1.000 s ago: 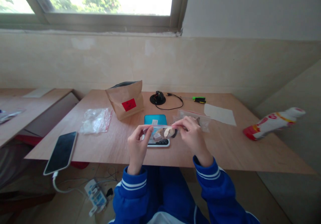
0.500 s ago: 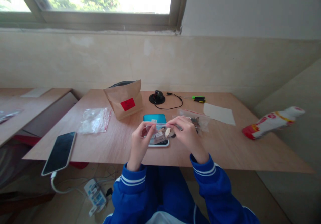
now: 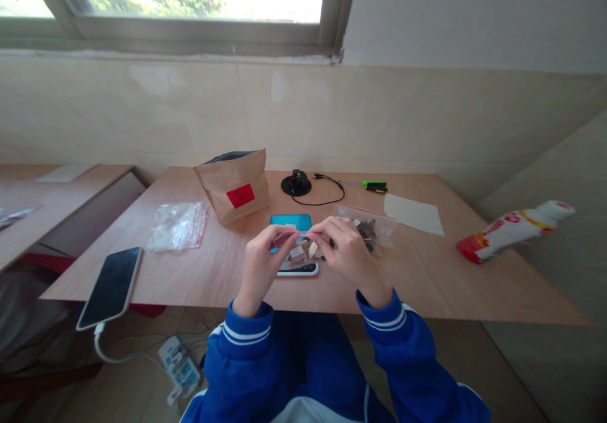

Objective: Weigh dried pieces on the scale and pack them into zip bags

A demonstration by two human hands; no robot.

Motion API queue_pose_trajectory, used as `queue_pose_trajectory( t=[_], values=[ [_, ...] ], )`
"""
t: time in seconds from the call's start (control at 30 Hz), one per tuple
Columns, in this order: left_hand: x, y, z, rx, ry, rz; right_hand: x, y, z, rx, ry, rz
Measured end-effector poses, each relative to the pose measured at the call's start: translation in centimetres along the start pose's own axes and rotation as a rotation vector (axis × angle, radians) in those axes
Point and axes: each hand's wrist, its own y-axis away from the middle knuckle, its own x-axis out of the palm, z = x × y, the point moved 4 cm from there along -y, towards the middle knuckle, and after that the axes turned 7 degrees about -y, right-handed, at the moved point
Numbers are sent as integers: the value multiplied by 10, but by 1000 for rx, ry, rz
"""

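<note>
Between my hands is a small clear zip bag [image 3: 298, 255] with several brown and pale pieces and a white label inside. My left hand [image 3: 263, 260] pinches its top edge at the left. Close by, my right hand [image 3: 348, 253] pinches the same edge at the right. Beneath the bag lies a small scale [image 3: 296, 222] with a blue-green top and a white lower edge, partly hidden by the bag and my left hand. Just beyond my right hand rests another clear zip bag [image 3: 385, 233] holding dark pieces.
A brown paper pouch [image 3: 220, 189] with a red label stands at the back left. Near it lie empty clear bags [image 3: 177, 226] and a phone [image 3: 111, 287] over the front edge. Behind are a black round-based device [image 3: 296, 184], screwdrivers [image 3: 375, 186], paper [image 3: 412, 214]; a bottle [image 3: 515, 230] stands right.
My two hands have come slightly closer together along the bag's top edge, the left thumb moving right. The bag's contents have shifted a little to the left.
</note>
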Motion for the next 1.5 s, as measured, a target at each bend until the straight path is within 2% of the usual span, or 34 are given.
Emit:
queue_pose_trajectory(
  t=[0.23,0.5,0.67,0.93,1.07,1.23,1.37,1.5],
  values=[
    [1,1,-6,67,-66,-6,7,-4,-1,9,-31,-31],
    [9,6,-13,146,-220,-69,16,-2,5,-8,187,-116],
    [12,11,-15,139,-301,-123,20,0,3,-25,199,-116],
    [-1,9,-1,55,-246,-132,14,-1,-4,-69,160,-48],
    [-4,7,1,59,-229,-39,16,-1,-3,-78,235,-27],
    [-1,6,-5,162,-348,81,23,-1,2,-132,287,25],
    [0,8,-5,167,-466,19,23,-3,1,-148,278,48],
    [-6,9,-2,185,-535,-56,19,-7,-8,-94,150,65]
  ],
)
